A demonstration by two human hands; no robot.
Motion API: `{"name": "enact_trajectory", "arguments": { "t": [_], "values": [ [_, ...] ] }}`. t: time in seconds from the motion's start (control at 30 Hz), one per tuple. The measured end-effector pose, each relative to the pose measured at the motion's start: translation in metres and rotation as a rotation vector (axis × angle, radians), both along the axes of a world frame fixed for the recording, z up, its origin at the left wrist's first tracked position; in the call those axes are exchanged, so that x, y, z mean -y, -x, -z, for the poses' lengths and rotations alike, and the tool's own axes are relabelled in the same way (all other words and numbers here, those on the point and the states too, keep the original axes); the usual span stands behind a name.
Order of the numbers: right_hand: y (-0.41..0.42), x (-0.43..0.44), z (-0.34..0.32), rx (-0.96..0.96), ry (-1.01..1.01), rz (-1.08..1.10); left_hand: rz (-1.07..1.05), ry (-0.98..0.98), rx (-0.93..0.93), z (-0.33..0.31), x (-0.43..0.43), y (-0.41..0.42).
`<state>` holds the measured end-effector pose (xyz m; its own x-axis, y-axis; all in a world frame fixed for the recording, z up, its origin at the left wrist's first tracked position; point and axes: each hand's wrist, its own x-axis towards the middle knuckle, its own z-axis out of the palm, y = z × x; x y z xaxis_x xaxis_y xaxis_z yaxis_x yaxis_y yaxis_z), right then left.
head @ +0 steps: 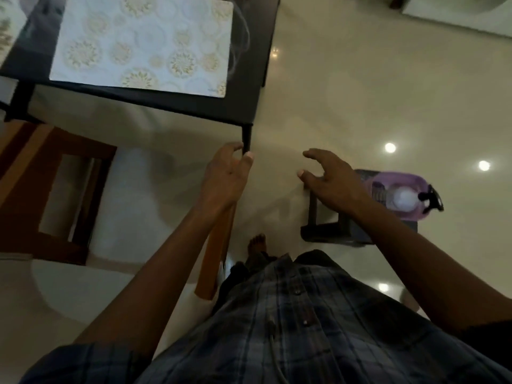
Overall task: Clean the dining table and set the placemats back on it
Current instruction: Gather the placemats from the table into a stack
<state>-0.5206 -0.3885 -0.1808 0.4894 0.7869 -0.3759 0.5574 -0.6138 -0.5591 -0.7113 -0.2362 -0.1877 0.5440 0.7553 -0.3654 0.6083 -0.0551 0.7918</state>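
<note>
1. Hovering in the air over the floor (360, 92), the left hand (225, 176) holds nothing; its fingers are loosely curled and the thumb stands apart from them.
2. It overlaps the lower end of the dark corner leg (246, 134) of the dining surface (257, 51); whether it touches the leg cannot be told.
3. The right hand (332, 181) is well apart from the left, palm down, with fingers spread and bent, also holding nothing.
4. Behind the right hand stands a dark stool (327, 231) carrying a purple basket (388, 178). A white bottle (404, 202) with a black trigger head lies in the basket.
5. A pale placemat (144, 42) with gold round patterns lies flat on the dark surface near its corner, its edges close to the surface's near edge.
6. A second patterned placemat (7, 31) shows only partly at the far left edge.
7. A brown wooden chair (55, 189) stands left of the arms, and a wooden slat (216, 259) runs under the left forearm.
8. Below are a plaid shirt (304, 328) and a bare foot (257, 242) on the glossy floor, which reflects round lights.
</note>
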Motion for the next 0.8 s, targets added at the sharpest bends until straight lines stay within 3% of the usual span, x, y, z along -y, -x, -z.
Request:
{"name": "enact_trajectory", "arguments": {
  "t": [0.57, 0.8],
  "values": [
    [-0.203, -0.214, -0.007, -0.048, -0.052, -0.359, -0.554, 0.060, -0.018, -0.015, -0.127, -0.126],
    [-0.286, -0.278, -0.020, -0.051, -0.072, -0.391, -0.713, 0.100, -0.016, -0.019, -0.157, -0.176]
  ]
}}
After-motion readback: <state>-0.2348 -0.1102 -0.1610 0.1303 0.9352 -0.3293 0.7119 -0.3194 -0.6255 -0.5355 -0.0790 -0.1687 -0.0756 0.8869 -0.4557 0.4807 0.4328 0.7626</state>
